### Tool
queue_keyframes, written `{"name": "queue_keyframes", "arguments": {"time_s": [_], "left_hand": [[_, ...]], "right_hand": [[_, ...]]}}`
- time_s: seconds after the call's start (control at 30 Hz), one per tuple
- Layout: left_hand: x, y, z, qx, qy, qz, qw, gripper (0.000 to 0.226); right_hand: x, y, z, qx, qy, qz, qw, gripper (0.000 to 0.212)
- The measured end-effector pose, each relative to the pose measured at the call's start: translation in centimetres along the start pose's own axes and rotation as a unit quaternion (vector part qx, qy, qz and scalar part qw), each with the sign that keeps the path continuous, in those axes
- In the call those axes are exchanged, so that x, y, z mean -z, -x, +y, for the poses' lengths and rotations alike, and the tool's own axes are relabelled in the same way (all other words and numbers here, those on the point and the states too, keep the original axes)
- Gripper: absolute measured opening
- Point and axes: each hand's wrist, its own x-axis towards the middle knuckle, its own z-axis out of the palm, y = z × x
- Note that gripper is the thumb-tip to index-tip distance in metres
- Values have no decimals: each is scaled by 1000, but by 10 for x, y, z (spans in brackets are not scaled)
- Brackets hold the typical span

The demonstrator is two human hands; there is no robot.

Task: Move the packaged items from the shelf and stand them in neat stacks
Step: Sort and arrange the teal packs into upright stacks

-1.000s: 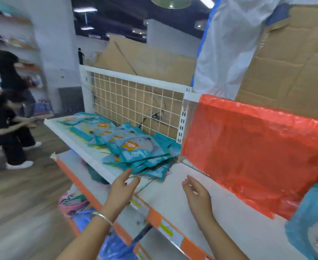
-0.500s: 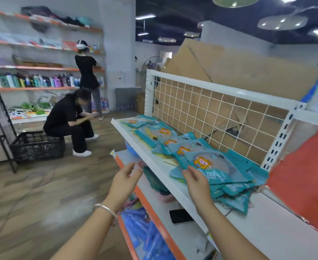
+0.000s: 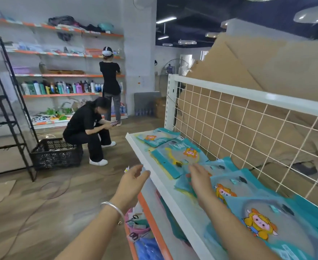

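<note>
Right hand (image 3: 199,180): spread flat, fingers loosely apart, lying palm down on the packs in the middle of the row; it presses on them but grips nothing.
Left hand (image 3: 131,182): slack and half curled, palm turned right, empty, hanging in the air just off the shelf's near edge; a silver bangle (image 3: 111,206) circles the wrist.
Packs (image 3: 180,154): teal pouches with a cartoon figure, lying flat and overlapping in a loose row along the shelf (image 3: 150,173), from the far left end to the near right; none stands upright.
Backing: a white wire grid (image 3: 248,128) rises behind the row, with cardboard (image 3: 267,62) beyond it.
Lower shelf: orange-edged, holding a pink tub (image 3: 135,222) and blue bags.
Room: one person sits on a black crate (image 3: 55,154) far left; another stands at the wall shelves.
Change from half a second ago: the right hand has gone from the near pile further along the row; the left remains off the edge, empty; the view sits closer to the packs.
</note>
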Motion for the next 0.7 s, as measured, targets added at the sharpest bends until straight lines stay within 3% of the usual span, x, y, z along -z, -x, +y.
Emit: {"name": "queue_keyframes", "arguments": {"time_s": [0.17, 0.4, 0.5, 0.6, 0.7], "left_hand": [[-8, -77, 4, -4, -16, 9, 1000, 50], [-24, -149, -9, 27, -23, -5, 999, 46], [-27, -186, -8, 14, -56, -26, 998, 44], [-25, -228, -8, 16, -73, -58, 995, 37], [-24, -273, -17, 15, -76, -83, 994, 17]], "right_hand": [[-16, -75, -3, 6, 10, -10, 1000, 18], [-29, -148, 0, -22, 86, -31, 996, 47], [-37, -180, 5, -22, 150, -50, 987, 47], [-43, -209, 12, 4, 247, -109, 963, 49], [-51, -235, 15, 50, 381, -164, 908, 56]]}}
